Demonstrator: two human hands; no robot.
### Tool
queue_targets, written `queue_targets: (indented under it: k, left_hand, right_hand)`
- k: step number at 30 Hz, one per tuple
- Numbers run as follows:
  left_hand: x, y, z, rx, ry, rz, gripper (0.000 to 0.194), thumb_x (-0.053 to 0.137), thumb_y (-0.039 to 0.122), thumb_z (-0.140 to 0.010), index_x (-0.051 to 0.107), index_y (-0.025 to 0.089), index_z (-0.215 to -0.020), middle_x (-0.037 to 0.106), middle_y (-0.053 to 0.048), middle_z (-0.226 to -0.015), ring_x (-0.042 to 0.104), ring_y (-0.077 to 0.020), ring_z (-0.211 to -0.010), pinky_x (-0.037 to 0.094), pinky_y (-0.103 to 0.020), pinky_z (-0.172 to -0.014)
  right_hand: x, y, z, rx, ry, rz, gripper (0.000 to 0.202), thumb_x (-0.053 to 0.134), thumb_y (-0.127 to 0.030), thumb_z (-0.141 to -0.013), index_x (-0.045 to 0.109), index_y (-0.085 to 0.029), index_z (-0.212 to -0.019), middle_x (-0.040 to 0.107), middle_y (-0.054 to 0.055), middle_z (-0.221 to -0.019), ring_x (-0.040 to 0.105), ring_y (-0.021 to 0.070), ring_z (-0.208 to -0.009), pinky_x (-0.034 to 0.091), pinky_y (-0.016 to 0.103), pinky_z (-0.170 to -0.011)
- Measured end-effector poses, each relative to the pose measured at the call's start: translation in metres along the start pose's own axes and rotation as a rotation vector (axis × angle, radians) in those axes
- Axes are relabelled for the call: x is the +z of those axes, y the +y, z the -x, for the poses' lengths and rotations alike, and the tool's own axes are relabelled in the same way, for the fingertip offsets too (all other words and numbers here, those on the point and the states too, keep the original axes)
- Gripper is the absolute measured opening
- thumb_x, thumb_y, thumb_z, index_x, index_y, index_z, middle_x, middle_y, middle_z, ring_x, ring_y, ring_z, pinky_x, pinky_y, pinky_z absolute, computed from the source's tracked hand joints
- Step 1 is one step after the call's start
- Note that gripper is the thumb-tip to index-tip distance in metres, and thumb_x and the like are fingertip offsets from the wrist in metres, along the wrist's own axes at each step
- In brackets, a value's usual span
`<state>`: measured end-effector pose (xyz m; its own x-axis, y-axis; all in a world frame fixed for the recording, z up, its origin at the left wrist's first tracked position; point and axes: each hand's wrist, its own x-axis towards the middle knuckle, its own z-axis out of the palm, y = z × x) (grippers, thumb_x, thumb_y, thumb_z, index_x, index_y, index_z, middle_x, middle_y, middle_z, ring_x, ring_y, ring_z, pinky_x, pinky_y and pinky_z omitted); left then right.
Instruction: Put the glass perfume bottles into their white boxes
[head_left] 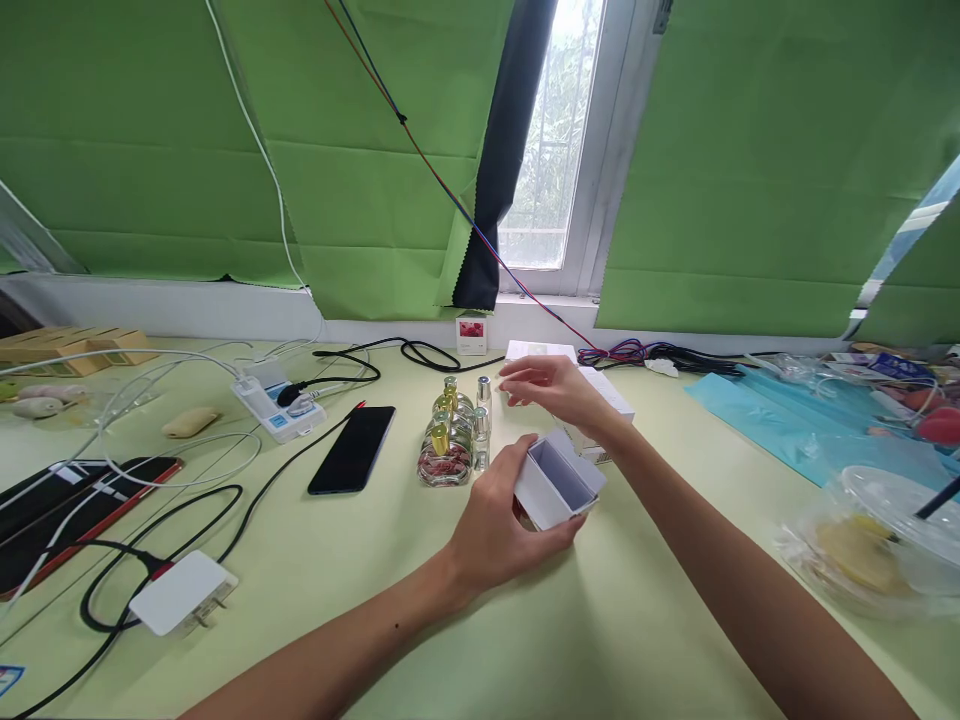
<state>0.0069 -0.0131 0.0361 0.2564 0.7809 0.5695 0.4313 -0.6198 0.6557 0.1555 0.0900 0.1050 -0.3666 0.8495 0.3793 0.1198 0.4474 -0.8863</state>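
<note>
My left hand (502, 530) is wrapped round a small white carton (551, 488). Its top flaps stand up, and two inner compartments show with nothing visible in them. Further back, my right hand (551, 385) hovers with its fingers stretched to the left, close to a slim clear bottle (484, 392) with a silver cap. A second slim silver-capped bottle (481, 428) stands nearer. Left of these runs a row of rounded glass perfume bottles (444, 462) with gold caps. Behind my right wrist sit other white boxes (606, 392), partly hidden by the arm.
A black phone (352, 450) lies left of the bottles. A power strip (277, 405), a white charger (184, 592) and loose cables spread over the left side. A lidded plastic cup (896, 540) and blue plastic sheet (772, 420) are at right. One small box (471, 336) stands by the wall.
</note>
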Motion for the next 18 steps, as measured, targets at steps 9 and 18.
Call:
queue_targets:
  k: [9, 18]
  left_hand:
    - [0.002, 0.0, 0.006, 0.18, -0.018, -0.04, 0.08, 0.081, 0.043, -0.074, 0.043, 0.019, -0.14, 0.066, -0.015, -0.128, 0.068, -0.029, -0.112, 0.061, -0.041, -0.093]
    - [0.002, 0.001, 0.006, 0.212, -0.048, -0.018, 0.083, 0.081, 0.04, -0.073, 0.04, 0.023, -0.143, 0.065, -0.013, -0.129, 0.069, -0.0277, -0.112, 0.061, -0.039, -0.094]
  right_hand:
    - [0.021, 0.011, -0.018, 0.029, -0.381, 0.18, 0.021, 0.075, -0.026, -0.08, 0.082, -0.022, -0.1, 0.077, 0.001, -0.082, 0.066, 0.0129, -0.063, 0.052, 0.026, -0.062]
    - [0.03, 0.013, -0.019, -0.042, -0.265, 0.399, 0.011, 0.078, -0.019, -0.078, 0.082, -0.02, -0.088, 0.063, -0.003, -0.062, 0.052, 0.01, -0.057, 0.04, 0.025, -0.057]
